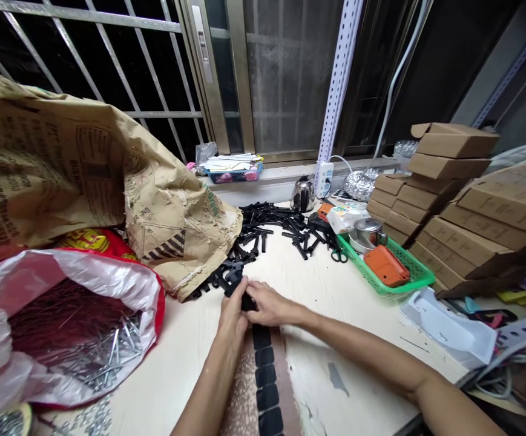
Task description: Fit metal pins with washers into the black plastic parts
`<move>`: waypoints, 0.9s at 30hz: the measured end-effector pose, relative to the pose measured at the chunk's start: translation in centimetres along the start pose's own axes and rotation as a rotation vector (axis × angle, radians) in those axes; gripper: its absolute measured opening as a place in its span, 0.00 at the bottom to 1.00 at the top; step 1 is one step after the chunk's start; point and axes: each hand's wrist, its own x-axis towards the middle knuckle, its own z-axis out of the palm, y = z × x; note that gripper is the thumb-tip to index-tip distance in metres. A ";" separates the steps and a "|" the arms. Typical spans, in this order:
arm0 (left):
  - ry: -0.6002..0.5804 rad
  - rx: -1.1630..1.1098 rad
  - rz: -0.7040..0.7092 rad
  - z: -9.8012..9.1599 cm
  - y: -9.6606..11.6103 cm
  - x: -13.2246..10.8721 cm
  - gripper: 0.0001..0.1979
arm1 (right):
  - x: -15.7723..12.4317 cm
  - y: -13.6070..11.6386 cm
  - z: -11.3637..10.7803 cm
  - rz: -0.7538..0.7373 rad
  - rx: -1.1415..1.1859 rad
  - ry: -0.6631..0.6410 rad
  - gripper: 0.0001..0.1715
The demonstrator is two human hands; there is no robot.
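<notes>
My left hand [234, 313] and my right hand [267, 303] meet at the middle of the table, fingers closed together on a small black plastic part [246, 301]. Just below them a row of black pieces [265, 375] lies end to end on a brown board [244, 387], running toward me. A big heap of loose black plastic parts [263, 233] spreads from my hands to the back of the table.
A large brown paper sack [63, 163] lies at the left. A red-and-clear plastic bag of metal pins [85, 345] sits front left. A green basket [403, 281] with an orange tool and a tin stands right, beside stacked cardboard boxes [448, 200]. A kettle [302, 194] stands by the window.
</notes>
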 end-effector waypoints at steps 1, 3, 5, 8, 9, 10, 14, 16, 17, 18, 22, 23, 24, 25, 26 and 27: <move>0.032 0.004 -0.020 -0.5 0.1 0.3 0.06 | 0.1 1.2 -1.2 -0.036 0.017 -0.077 0.21; 0.036 0.020 -0.028 -1.5 0.5 0.2 0.05 | 0.4 4.0 -3.7 0.109 -0.040 -0.096 0.16; -0.013 0.032 0.026 -2.3 1.1 -0.7 0.07 | 0.9 6.8 -5.8 0.449 -0.242 0.115 0.17; -0.097 0.045 0.111 -2.9 1.9 -2.8 0.11 | 1.3 10.0 -6.9 0.588 -0.344 0.226 0.16; -0.121 0.045 0.121 -3.1 2.1 -3.5 0.12 | 1.4 10.6 -6.8 0.597 -0.358 0.243 0.16; -0.143 0.045 0.127 -3.3 2.3 -4.1 0.12 | 1.4 10.9 -6.5 0.595 -0.365 0.256 0.17; -0.158 0.033 0.126 -4.7 2.9 -5.9 0.16 | 1.3 9.6 -5.0 0.522 -0.322 0.294 0.21; -0.109 0.026 0.153 -5.3 3.0 -6.5 0.17 | 1.1 7.1 -3.9 0.460 -0.268 0.294 0.23; -0.087 0.025 0.172 -5.5 3.0 -6.8 0.18 | 0.9 5.3 -3.2 0.408 -0.184 0.295 0.23; -0.073 0.023 0.193 -5.6 2.9 -7.2 0.18 | 0.6 3.4 -2.5 0.347 -0.063 0.298 0.23; -0.099 -0.005 0.286 -5.9 2.3 -9.1 0.21 | -1.6 -5.0 1.0 0.139 0.537 0.332 0.20; -0.101 -0.006 0.307 -6.1 2.2 -9.7 0.21 | -2.3 -6.6 1.9 0.136 0.595 0.329 0.18; -0.100 0.000 0.320 -6.5 2.1 -10.3 0.21 | -2.9 -8.0 2.6 0.136 0.623 0.318 0.17; -0.099 0.016 0.326 -7.0 2.1 -11.0 0.21 | -3.6 -9.2 3.2 0.132 0.635 0.304 0.16; -0.099 0.039 0.327 -7.6 2.1 -11.7 0.21 | -4.1 -10.1 3.8 0.124 0.637 0.289 0.16; -0.102 0.064 0.326 -8.3 2.2 -12.4 0.21 | -4.7 -10.8 4.2 0.109 0.637 0.273 0.16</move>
